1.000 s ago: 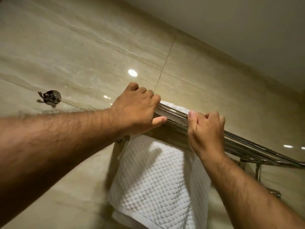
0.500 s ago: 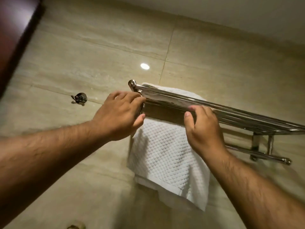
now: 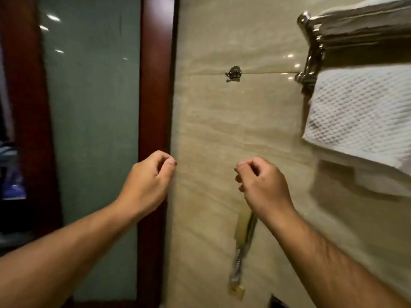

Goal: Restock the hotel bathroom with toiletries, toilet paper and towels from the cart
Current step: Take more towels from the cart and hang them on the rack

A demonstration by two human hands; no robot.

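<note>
Step in hand, as judged: the towel is hung and both hands are free to fetch the next stock from the cart, which is not in view. Entry, left hand: raised in front of the door frame, fingers loosely curled with the thumb near the forefinger, holding nothing. Entry, right hand: raised in front of the wall, fingers likewise loosely curled, empty. Entry, white towel: waffle-textured, hanging from the lower bar of the chrome rack at the upper right, well apart from both hands. Its lower edge appears to slant, so a levelling tug may be worthwhile before leaving. Entry, folded towels: lying on the rack's top shelf, edges blurred. To do the step well, go out with both hands empty, bring back toiletries and toilet paper in one secure carry, and keep elbows off the hung towel in passing. Room, left to right: a dim opening at the far left, contents too blurred to name; frosted glass panel; dark red-brown door frame, upright; polished beige stone wall, glossy with lamp reflections and one horizontal joint; small chrome hook on that joint, bare; below it a beige wall handset with a coiled cord, partly behind the right wrist.
</note>
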